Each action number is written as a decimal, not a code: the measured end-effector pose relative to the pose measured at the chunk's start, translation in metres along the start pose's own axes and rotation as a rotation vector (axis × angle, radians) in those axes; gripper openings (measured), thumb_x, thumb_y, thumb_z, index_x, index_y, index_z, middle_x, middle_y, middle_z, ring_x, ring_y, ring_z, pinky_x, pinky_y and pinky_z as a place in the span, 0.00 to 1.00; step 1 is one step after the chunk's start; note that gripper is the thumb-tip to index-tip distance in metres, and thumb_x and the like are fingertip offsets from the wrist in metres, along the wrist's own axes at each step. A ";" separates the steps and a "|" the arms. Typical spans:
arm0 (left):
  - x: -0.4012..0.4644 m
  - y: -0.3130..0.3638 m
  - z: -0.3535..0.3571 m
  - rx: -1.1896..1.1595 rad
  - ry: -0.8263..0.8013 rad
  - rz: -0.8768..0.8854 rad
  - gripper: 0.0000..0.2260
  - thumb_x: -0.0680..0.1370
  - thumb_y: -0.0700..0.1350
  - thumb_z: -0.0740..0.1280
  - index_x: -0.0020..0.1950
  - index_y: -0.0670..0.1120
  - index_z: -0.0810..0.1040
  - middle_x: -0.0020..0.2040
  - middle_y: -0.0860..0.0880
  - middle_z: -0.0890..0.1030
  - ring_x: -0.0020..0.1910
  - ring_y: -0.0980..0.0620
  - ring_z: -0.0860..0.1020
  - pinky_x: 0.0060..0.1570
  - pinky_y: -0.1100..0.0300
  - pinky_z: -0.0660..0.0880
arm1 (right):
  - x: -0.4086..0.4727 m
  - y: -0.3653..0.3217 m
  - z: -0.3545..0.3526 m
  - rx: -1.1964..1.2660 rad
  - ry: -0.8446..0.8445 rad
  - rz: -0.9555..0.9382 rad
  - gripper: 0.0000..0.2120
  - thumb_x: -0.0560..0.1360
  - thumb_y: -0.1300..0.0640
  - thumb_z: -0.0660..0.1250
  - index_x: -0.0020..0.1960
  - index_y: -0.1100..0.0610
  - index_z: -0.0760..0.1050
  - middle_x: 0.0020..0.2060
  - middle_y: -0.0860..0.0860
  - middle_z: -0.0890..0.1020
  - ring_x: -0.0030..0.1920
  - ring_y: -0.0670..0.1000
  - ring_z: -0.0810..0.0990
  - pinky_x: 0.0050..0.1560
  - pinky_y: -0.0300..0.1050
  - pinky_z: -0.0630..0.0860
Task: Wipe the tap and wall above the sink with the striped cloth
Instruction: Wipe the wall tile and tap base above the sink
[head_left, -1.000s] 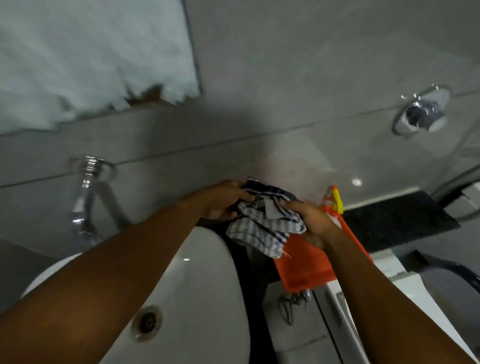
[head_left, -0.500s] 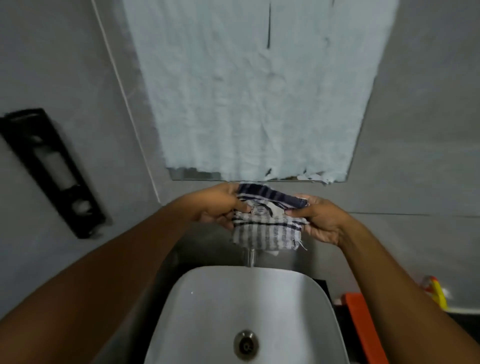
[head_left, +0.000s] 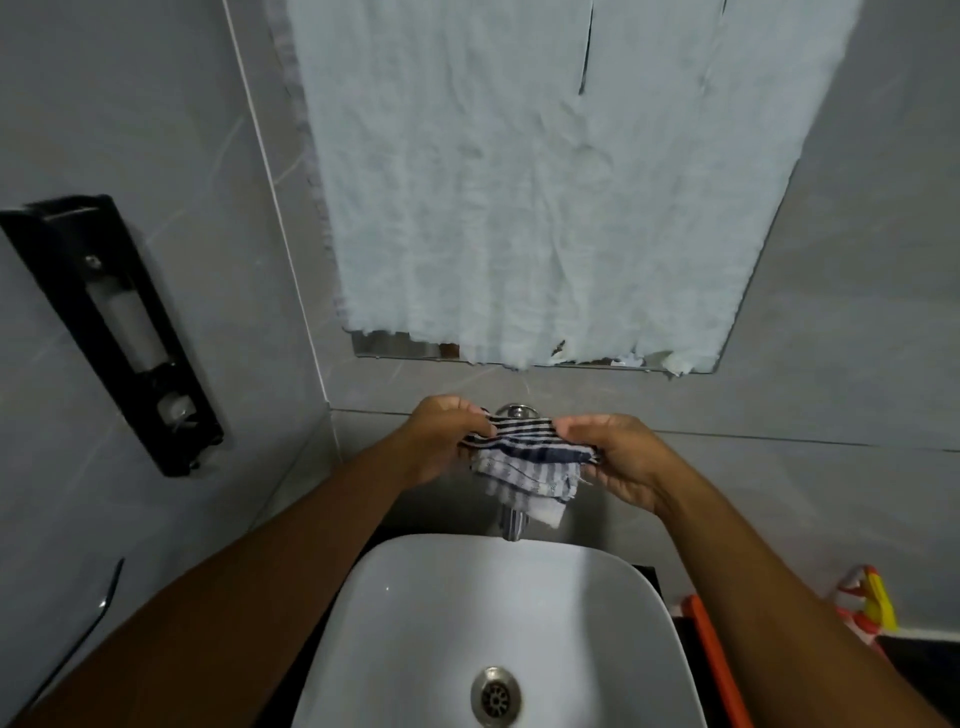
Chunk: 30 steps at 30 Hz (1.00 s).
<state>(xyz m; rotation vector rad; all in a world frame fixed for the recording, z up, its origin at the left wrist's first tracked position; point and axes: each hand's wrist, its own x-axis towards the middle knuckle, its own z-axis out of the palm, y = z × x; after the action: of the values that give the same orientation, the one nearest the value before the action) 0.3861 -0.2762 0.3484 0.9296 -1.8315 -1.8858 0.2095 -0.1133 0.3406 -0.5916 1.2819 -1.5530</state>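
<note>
The striped cloth (head_left: 530, 465), navy and white, is stretched between both hands above the white sink (head_left: 415, 597). My left hand (head_left: 441, 441) pinches its left edge and my right hand (head_left: 618, 460) grips its right edge. The cloth hangs in front of the chrome tap (head_left: 511, 522), hiding most of it; only the tap's wall flange and its spout tip show. The grey tiled wall (head_left: 805, 395) runs behind the hands.
A mirror covered with pale paper (head_left: 519, 182) hangs above the tap. A black dispenser (head_left: 114, 332) is fixed to the left wall. An orange container (head_left: 711, 660) and a spray bottle (head_left: 867, 603) stand right of the sink. The drain (head_left: 495, 695) is near the bottom.
The view swung from the right side of the sink to face the mirror and tap. Both hands kept hold of the cloth and spread it flatter in front of the tap.
</note>
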 end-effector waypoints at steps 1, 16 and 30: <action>0.005 -0.002 0.004 -0.007 0.077 0.025 0.09 0.69 0.30 0.72 0.36 0.42 0.77 0.37 0.41 0.79 0.34 0.47 0.80 0.34 0.57 0.77 | 0.005 0.002 0.002 -0.049 0.065 -0.028 0.08 0.72 0.69 0.71 0.51 0.66 0.82 0.46 0.62 0.85 0.38 0.53 0.86 0.41 0.42 0.86; 0.031 -0.010 0.081 0.947 0.351 -0.075 0.33 0.71 0.70 0.59 0.61 0.45 0.79 0.59 0.43 0.82 0.57 0.41 0.80 0.58 0.43 0.76 | 0.025 0.031 -0.016 -1.130 0.598 -0.830 0.11 0.77 0.55 0.66 0.58 0.53 0.81 0.61 0.54 0.77 0.63 0.53 0.75 0.64 0.44 0.73; 0.041 -0.020 0.071 -0.208 0.030 -0.342 0.08 0.75 0.45 0.68 0.44 0.41 0.84 0.40 0.43 0.87 0.34 0.46 0.85 0.38 0.50 0.84 | 0.074 0.061 -0.114 -1.894 0.614 -1.121 0.36 0.78 0.46 0.59 0.80 0.58 0.48 0.81 0.57 0.43 0.80 0.59 0.41 0.79 0.58 0.41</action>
<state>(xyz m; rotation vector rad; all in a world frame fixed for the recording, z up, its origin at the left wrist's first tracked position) 0.3134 -0.2480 0.3166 1.2492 -1.4950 -2.1971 0.1079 -0.1268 0.2318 -2.3911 3.0777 -0.6398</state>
